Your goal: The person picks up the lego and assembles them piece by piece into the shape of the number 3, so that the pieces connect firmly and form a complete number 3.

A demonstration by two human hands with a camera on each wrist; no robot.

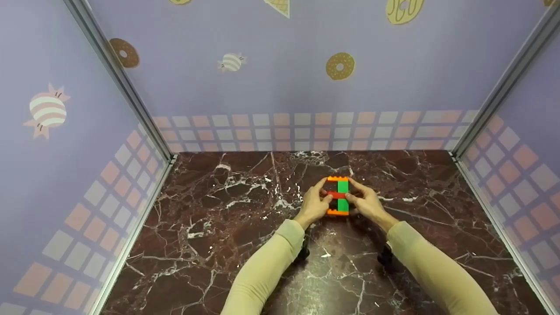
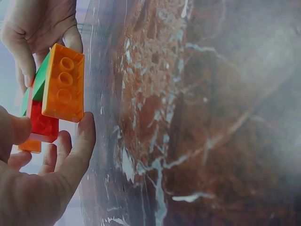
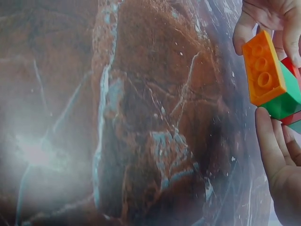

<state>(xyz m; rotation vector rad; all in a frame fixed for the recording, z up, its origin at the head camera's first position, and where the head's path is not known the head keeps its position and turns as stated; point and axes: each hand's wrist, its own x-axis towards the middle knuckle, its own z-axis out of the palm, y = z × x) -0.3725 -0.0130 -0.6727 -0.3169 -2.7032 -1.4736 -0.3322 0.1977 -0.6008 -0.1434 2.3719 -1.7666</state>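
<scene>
Between both hands is a small build of toy building bricks, shaped like a sideways E in the head view. Its green bricks (image 1: 343, 205) form the right side, with a red brick (image 1: 336, 195) across the middle. One orange brick (image 1: 337, 212) lies along the near end and another orange brick (image 1: 337, 179) along the far end. My left hand (image 1: 314, 203) grips the build from the left, thumb by the red brick. From the right, my right hand (image 1: 368, 203) pinches it, thumb on the red and green bricks. In the left wrist view, hollow tubes show in the orange brick's (image 2: 65, 84) underside.
Beneath the hands spreads a dark red marbled tabletop (image 1: 236, 245) with white veins. Purple panels printed with sweets and tiles stand around it: a back wall (image 1: 280, 87), a left wall (image 1: 87, 144) and a right wall (image 1: 525, 144), joined by metal corner posts.
</scene>
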